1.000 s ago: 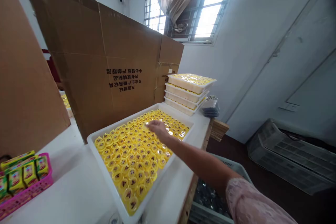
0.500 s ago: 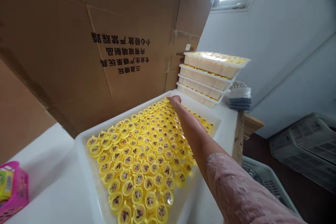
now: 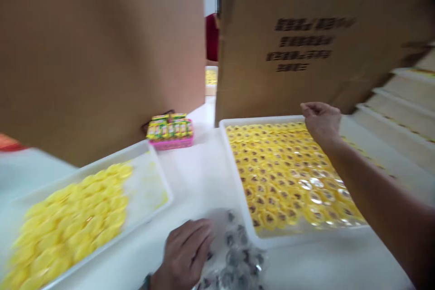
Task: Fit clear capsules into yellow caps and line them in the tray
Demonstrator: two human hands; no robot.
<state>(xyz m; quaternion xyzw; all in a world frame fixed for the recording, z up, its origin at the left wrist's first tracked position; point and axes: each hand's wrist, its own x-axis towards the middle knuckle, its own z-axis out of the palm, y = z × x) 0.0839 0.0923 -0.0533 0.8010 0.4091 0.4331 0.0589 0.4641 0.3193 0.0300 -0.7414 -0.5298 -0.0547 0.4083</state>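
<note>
Head view: right hand, raised over the far right part of a white tray; fingers curled, tips close together, too blurred to tell whether meeting or pinching anything. Left hand, nearer and well left of the right fingers; dark band at the wrist; fingers slightly bent, side by side, thumb hidden, grasp impossible to tell.

Yellow printed pieces: many, round, dark-centred, in close rows inside the white tray, below and left of the right fingers; shiny glints on several.

Clear discs: dark-marked, clustered on the worktop, just right of the left fingers; contact uncertain.

Second tray: white, left of the left fingers. Plain yellow pieces, overlapping, across its left part.

Pink basket: filled with small yellow-and-green boxes, beyond the left fingers.

Stacked trays: right of the right fingers, cut by the picture edge.

Printed cardboard panel: upright, behind the right fingers. Plain cardboard panel: beyond the left fingers.

Dark red garment on another person: between panels, well beyond both sets of fingers.
</note>
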